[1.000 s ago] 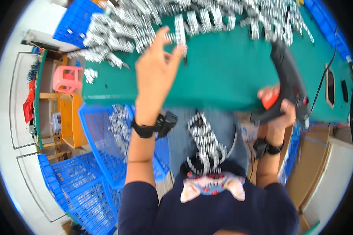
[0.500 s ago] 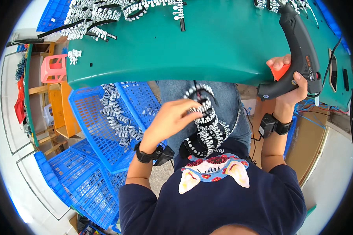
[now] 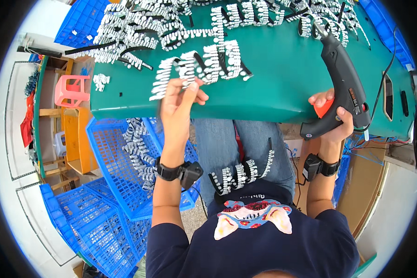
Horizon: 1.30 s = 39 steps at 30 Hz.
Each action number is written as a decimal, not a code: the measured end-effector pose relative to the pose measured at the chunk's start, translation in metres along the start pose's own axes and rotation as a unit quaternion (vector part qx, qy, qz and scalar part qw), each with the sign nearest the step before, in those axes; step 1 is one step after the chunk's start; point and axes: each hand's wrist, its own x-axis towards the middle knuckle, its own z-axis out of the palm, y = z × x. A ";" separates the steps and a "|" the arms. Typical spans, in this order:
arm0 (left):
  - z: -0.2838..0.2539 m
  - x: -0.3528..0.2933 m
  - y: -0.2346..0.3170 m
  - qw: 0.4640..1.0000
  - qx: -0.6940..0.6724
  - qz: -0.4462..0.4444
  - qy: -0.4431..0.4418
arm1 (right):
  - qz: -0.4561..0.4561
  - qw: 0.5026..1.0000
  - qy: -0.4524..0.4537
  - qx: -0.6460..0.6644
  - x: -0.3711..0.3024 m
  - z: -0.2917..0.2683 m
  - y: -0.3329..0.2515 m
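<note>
My left hand is over the near edge of the green table, thumb and fingers closed on the lower edge of a coiled black strip with white beads. That strip spreads across the table top in loose loops. In my right hand is a dark grey glue gun, fingers wrapped round its handle by the red trigger. The gun's nozzle points up and away, toward the far beaded strips. Another coiled beaded strip lies across my lap, touched by neither hand.
A heap of beaded strips covers the far left of the green table. A cable trails from the gun past a phone-like object. At left are blue plastic baskets, one holding beaded strips, and a pink stool.
My left hand has moved from my lap up and left to the table, with a beaded strip. The bunch on my lap is smaller. My right hand still holds the glue gun.
</note>
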 end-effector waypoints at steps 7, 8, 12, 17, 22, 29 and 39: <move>-0.011 -0.009 -0.001 0.984 0.169 0.018 0.049 | 0.002 1.000 -0.003 0.014 0.001 -0.003 0.002; -0.017 -0.013 -0.001 0.978 0.197 0.041 0.053 | 0.000 1.000 -0.006 0.020 0.001 -0.003 0.003; -0.062 -0.032 -0.013 0.981 0.162 0.008 0.103 | -0.009 0.999 -0.029 0.029 0.002 -0.009 0.004; -0.054 -0.045 0.015 0.984 0.155 0.071 0.054 | 0.001 0.999 -0.037 0.013 0.000 -0.008 0.004; -0.043 -0.023 0.023 0.936 0.285 0.179 -0.102 | 0.052 0.996 -0.063 -0.047 -0.016 0.012 -0.003; -0.026 -0.017 0.007 0.837 0.384 0.365 -0.139 | 0.199 0.945 -0.207 -0.155 -0.048 0.033 -0.015; -0.022 -0.017 -0.009 0.864 0.322 0.379 -0.075 | 0.208 0.914 -0.242 -0.252 -0.056 0.047 -0.022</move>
